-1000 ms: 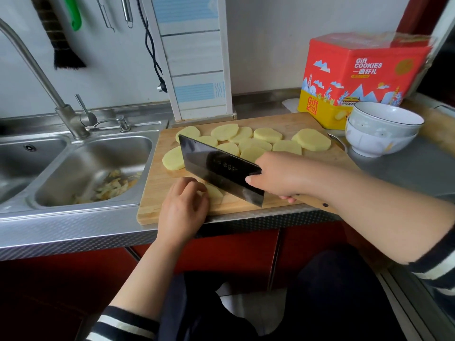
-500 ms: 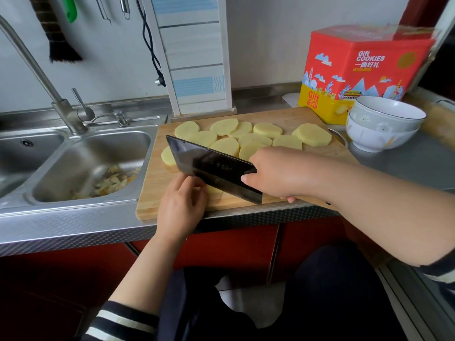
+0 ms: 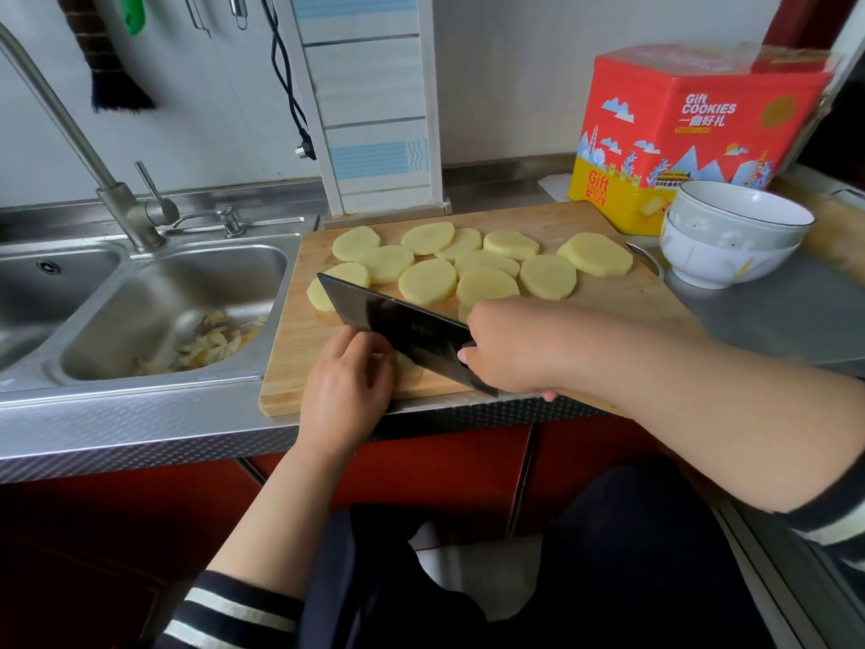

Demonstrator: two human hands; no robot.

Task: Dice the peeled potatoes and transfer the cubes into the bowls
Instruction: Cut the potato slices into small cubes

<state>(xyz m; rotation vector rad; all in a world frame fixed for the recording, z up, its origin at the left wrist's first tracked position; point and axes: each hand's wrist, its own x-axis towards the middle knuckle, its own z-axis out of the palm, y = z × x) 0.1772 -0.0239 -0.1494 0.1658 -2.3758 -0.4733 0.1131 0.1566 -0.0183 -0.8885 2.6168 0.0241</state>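
Several round yellow potato slices (image 3: pixel 428 281) lie spread over the wooden cutting board (image 3: pixel 608 292). My right hand (image 3: pixel 510 353) grips a black cleaver (image 3: pixel 398 323), whose blade stands on the board's near part. My left hand (image 3: pixel 346 386) holds a potato piece (image 3: pixel 406 367) with curled fingers just left of the blade; most of that piece is hidden. Two stacked white bowls (image 3: pixel 730 236) stand on the counter to the right of the board.
A steel double sink (image 3: pixel 154 297) with potato peels (image 3: pixel 210 344) lies left of the board, its tap (image 3: pixel 70 133) behind. A red and yellow cookie tin (image 3: pixel 692 133) stands at the back right. A white striped board (image 3: pixel 374 110) leans on the wall.
The cleaver blade has shifted a little to the left along the board. My left hand stays on the potato piece. The camera has dipped slightly.
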